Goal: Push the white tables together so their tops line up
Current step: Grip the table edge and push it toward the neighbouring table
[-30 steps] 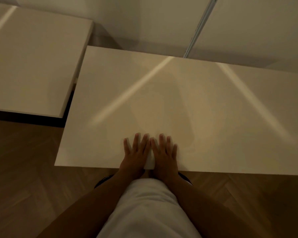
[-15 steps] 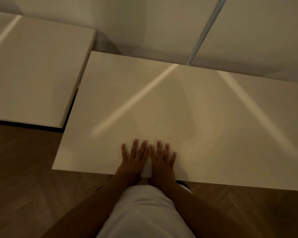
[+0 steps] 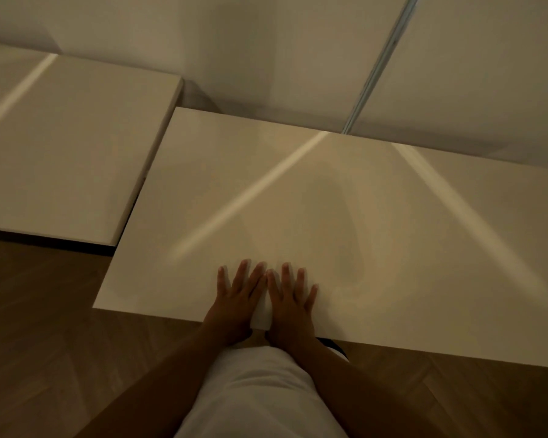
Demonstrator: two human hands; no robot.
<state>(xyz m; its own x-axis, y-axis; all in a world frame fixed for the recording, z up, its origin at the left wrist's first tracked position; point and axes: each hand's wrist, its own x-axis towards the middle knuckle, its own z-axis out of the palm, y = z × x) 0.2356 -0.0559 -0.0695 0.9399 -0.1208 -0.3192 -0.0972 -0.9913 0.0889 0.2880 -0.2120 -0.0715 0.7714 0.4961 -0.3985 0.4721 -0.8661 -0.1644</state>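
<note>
White right table (image 3: 345, 216) sits nearer than the left table (image 3: 64, 159); both hands (image 3: 266, 295), flat with fingers straight, press its near edge. Push far evenly, keeping it square.

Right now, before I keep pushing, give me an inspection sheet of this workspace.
Surface: wooden herringbone floor, dim light.
Job's things: near white table and left white table overlap at the side; front edges not lined up, near table juts toward the person.
Clutter: nothing seen.
Grippers: left hand and right hand flat, side by side at the near table's front edge.
Cables: nothing seen.
Surroundings: white wall with a metal strip.
</note>
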